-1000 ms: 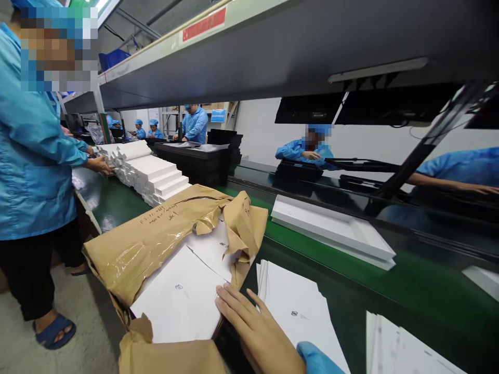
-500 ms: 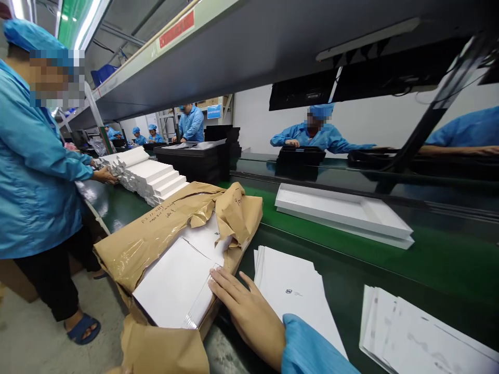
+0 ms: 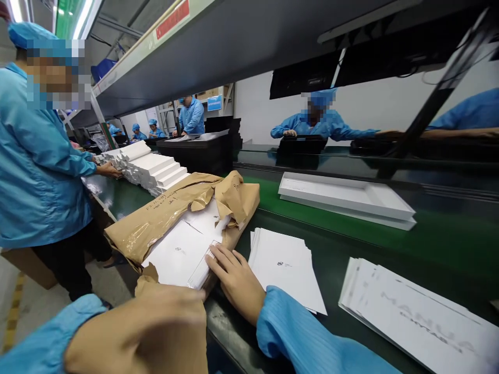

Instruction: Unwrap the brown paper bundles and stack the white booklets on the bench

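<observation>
around the green bench

shallow white rectangular tray (image 3: pixel 346 200) on the green conveyor belt (image 3: pixel 429 244); fanned white printed manuals (image 3: pixel 421 317) near right; stepped row of white foam blocks (image 3: pixel 150 169) at far left, touched by a blue-coated co-worker (image 3: pixel 35 166); black stacked trays (image 3: pixel 202 150) behind.

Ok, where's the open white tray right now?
In the head view the white tray lies on the green belt at right of centre, past the loose sheets and right of the torn brown wrapper.
</observation>
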### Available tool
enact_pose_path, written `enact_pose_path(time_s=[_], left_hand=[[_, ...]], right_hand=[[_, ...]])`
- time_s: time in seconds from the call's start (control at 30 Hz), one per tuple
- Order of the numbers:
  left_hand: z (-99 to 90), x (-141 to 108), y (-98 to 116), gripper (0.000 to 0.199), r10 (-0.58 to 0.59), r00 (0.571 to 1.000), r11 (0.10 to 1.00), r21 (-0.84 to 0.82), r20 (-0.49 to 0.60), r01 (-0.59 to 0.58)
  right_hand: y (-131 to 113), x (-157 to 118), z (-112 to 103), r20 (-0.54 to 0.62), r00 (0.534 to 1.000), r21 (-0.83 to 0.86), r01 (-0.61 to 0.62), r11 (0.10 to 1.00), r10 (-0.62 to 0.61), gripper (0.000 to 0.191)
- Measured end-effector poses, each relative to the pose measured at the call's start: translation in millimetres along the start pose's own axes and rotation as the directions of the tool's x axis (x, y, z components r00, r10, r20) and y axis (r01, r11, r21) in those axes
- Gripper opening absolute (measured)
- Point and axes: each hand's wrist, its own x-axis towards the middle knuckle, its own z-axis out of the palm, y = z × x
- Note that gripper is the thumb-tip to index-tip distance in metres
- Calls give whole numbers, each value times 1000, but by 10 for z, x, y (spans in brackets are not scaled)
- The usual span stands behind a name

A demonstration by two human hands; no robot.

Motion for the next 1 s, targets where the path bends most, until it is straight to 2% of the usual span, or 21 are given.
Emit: enact_pose_path(time_s=[0.07, 0.13, 0.2, 0.27, 0.4, 0.53, 0.63, 0.77, 0.87, 0.93, 0.97, 1.0], left_hand=[[37, 131, 12, 27, -110, 994, 985, 133, -14, 111], [81, 249, 58, 22, -164, 986, 958, 234, -38, 168], [116, 324, 102, 19, -149, 988, 947, 281, -49, 156], [141, 353, 120, 26, -118, 992, 946, 297, -53, 128], [209, 322, 80, 35, -89, 993, 967, 231, -79, 105], [310, 281, 7, 13, 2, 995, 991, 133, -100, 12], [360, 266, -35, 18, 58, 988, 994, 103, -144, -43], [376, 242, -64, 16, 96, 980, 992, 93, -176, -81], [349, 242, -66, 18, 112, 975, 986, 143, -194, -85], [313, 254, -67, 21, 116, 977, 986, 142, -178, -91], [292, 260, -71, 24, 111, 979, 988, 122, -170, -91], [269, 265, -81, 26, 100, 981, 992, 91, -166, -86]], right_hand=[[-25, -31, -3, -80, 997, -31, -25, 999, 23, 41], [-45, -58, -2, -144, 989, -81, -44, 996, 32, 43], [-48, -74, 7, -197, 980, -119, -49, 992, 25, 44], [-30, -78, 17, -226, 974, -123, -42, 992, 13, 45], [29, -75, 6, -202, 979, -97, -7, 995, -13, 46], [84, -97, -5, -171, 980, -65, 87, 994, -97, 33], [112, -133, 45, -192, 972, -48, 130, 990, -137, 24], [90, -205, 119, -191, 969, -89, 144, 986, -159, 22], [6, -206, 52, -129, 989, -88, 54, 995, -66, 22], [-76, -134, -76, -12, 994, -29, -106, 994, 105, 21], [-120, -75, -154, 84, 973, 15, -217, 976, 215, 27], [-161, -5, -232, 195, 927, 60, -336, 940, 319, 35]])
